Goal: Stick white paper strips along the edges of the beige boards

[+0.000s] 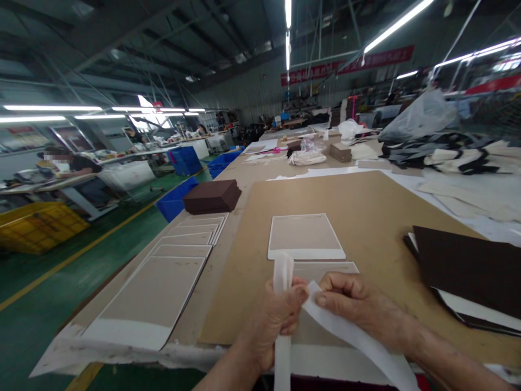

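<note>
My left hand point(280, 315) is closed round an upright white strip point(282, 274), whose folded-looking end sticks up above the fist and whose tail hangs below. Thumb and fingers of my right hand point(354, 304) pinch the end of another length of white strip point(358, 339), which curves down to the lower right. Whether the two lengths join is hidden at my left fingers. Beneath both hands lies a beige panel with white borders point(325, 266), partly covered by them. A second beige panel point(305, 233) lies flat just beyond it on the brown board point(244, 271).
Overlapping beige panels point(163, 288) lie along the left table edge, with a dark brown stack point(211, 196) behind them. Dark and white sheets point(468, 271) lie at right. Farther back are fabric scraps point(448, 152). Blue bins point(177, 200) stand beside the table; a person works at far left.
</note>
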Available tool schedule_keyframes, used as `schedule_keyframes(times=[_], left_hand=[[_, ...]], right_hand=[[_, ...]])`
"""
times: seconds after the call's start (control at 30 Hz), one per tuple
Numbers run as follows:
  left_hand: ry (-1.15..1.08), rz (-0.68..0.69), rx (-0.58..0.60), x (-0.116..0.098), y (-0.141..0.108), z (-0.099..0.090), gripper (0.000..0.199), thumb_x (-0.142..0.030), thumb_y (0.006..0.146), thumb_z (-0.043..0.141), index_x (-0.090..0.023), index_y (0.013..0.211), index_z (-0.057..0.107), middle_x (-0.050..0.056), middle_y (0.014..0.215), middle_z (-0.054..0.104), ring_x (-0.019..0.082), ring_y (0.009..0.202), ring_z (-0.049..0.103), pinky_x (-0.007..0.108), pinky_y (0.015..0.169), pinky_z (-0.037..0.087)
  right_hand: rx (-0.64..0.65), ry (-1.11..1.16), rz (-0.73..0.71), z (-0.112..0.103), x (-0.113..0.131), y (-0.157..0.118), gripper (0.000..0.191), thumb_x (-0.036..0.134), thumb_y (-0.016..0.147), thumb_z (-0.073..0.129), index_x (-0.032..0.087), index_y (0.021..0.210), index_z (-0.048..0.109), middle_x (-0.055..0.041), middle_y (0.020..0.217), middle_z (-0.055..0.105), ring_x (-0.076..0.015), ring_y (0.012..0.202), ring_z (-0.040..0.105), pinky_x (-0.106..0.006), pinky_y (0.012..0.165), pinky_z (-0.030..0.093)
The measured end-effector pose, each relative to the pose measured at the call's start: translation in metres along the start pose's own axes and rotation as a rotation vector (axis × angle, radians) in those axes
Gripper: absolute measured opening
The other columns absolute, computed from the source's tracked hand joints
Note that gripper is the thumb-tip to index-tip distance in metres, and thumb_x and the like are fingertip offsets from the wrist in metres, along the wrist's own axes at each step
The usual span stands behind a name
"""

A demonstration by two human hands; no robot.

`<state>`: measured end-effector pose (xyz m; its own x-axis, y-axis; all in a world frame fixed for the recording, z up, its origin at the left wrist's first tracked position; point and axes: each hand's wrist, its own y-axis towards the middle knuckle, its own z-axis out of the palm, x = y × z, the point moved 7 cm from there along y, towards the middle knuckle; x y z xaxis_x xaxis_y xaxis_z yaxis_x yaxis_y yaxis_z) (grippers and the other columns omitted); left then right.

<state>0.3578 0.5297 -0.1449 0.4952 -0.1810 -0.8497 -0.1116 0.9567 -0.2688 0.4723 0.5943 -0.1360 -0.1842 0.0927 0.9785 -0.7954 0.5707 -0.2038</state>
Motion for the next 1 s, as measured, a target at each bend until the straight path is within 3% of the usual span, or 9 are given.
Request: schedule_keyframes(times=[0.17, 0.3, 0.37, 0.43, 0.53, 0.67, 0.73, 0.87, 1.0], left_hand=[[0.237, 0.073, -0.192, -0.003, 0.006, -0.014, 0.040, -0.043, 0.061, 0.078, -0.013, 0.069, 0.053, -0.008, 0.047, 0.035, 0.003, 0.041, 0.024, 0.016, 0.039, 0.018], [0.382, 0.085, -0.287, -0.003, 0.004, -0.028, 0.038, -0.042, 0.062, 0.076, -0.013, 0.071, 0.054, -0.004, 0.053, 0.047, 0.008, 0.049, 0.040, 0.020, 0.048, 0.035], [0.474, 0.087, -0.261, -0.004, -0.001, -0.028, 0.036, -0.042, 0.064, 0.075, -0.013, 0.069, 0.054, -0.003, 0.056, 0.048, 0.009, 0.053, 0.042, 0.021, 0.052, 0.038], [0.523, 0.056, -0.163, -0.004, -0.008, -0.024, 0.035, -0.041, 0.063, 0.076, -0.013, 0.070, 0.055, -0.004, 0.058, 0.048, 0.008, 0.054, 0.041, 0.019, 0.052, 0.036], [0.739, 0.024, -0.053, -0.010, -0.020, -0.026, 0.034, -0.035, 0.056, 0.081, -0.013, 0.070, 0.058, -0.004, 0.060, 0.051, 0.009, 0.056, 0.043, 0.018, 0.050, 0.033], [1.243, 0.337, -0.076, -0.034, -0.024, -0.039, 0.018, -0.024, 0.075, 0.066, -0.020, 0.092, 0.065, -0.003, 0.071, 0.060, 0.011, 0.065, 0.054, 0.020, 0.061, 0.039], [1.436, 0.451, -0.061, -0.032, -0.015, -0.044, 0.030, -0.015, 0.080, 0.055, -0.025, 0.108, 0.062, -0.001, 0.081, 0.063, 0.013, 0.073, 0.058, 0.022, 0.067, 0.041], [1.722, 0.462, -0.004, -0.012, 0.013, -0.049, 0.024, -0.012, 0.084, 0.047, -0.024, 0.100, 0.060, 0.000, 0.092, 0.059, 0.016, 0.077, 0.058, 0.025, 0.064, 0.041], [1.725, 0.457, 0.018, -0.003, 0.026, -0.052, 0.014, -0.016, 0.087, 0.046, -0.022, 0.090, 0.059, 0.000, 0.095, 0.057, 0.015, 0.080, 0.058, 0.026, 0.069, 0.043]], right_hand=[[0.056, 0.081, 0.050, 0.006, -0.009, 0.001, 0.046, 0.056, 0.069, 0.070, 0.015, 0.075, 0.050, 0.0046, 0.062, 0.047, -0.0033, 0.051, 0.039, -0.016, 0.047, 0.027], [0.062, 0.245, 0.142, 0.012, -0.032, -0.003, 0.044, 0.055, 0.071, 0.069, 0.015, 0.077, 0.049, 0.0023, 0.064, 0.055, -0.0045, 0.051, 0.044, -0.017, 0.048, 0.031], [0.057, 0.250, 0.139, 0.013, -0.039, -0.005, 0.044, 0.055, 0.074, 0.065, 0.016, 0.076, 0.047, 0.0024, 0.062, 0.055, -0.0044, 0.049, 0.043, -0.017, 0.047, 0.030], [0.029, 0.151, 0.139, 0.008, -0.043, -0.006, 0.045, 0.058, 0.075, 0.062, 0.015, 0.074, 0.049, 0.0034, 0.057, 0.051, -0.0041, 0.047, 0.040, -0.017, 0.046, 0.029], [-0.050, -0.098, 0.193, -0.017, -0.049, -0.008, 0.048, 0.062, 0.077, 0.057, 0.014, 0.074, 0.055, 0.0038, 0.057, 0.045, -0.0046, 0.048, 0.037, -0.017, 0.045, 0.030], [-0.086, -0.333, 0.252, -0.054, -0.051, -0.003, 0.047, 0.062, 0.080, 0.052, 0.015, 0.079, 0.058, 0.0028, 0.063, 0.042, -0.0059, 0.053, 0.039, -0.016, 0.045, 0.033], [-0.088, -0.397, 0.252, -0.063, -0.046, 0.006, 0.042, 0.058, 0.080, 0.053, 0.016, 0.080, 0.057, 0.0037, 0.061, 0.041, -0.0055, 0.050, 0.038, -0.016, 0.044, 0.033], [-0.130, -0.450, 0.223, -0.061, -0.030, 0.037, 0.033, 0.049, 0.081, 0.054, 0.017, 0.081, 0.056, 0.0056, 0.055, 0.042, -0.0048, 0.041, 0.039, -0.017, 0.040, 0.032], [-0.164, -0.448, 0.213, -0.050, -0.024, 0.073, 0.028, 0.045, 0.081, 0.054, 0.017, 0.080, 0.055, 0.0060, 0.052, 0.043, -0.0051, 0.039, 0.041, -0.015, 0.036, 0.030]])
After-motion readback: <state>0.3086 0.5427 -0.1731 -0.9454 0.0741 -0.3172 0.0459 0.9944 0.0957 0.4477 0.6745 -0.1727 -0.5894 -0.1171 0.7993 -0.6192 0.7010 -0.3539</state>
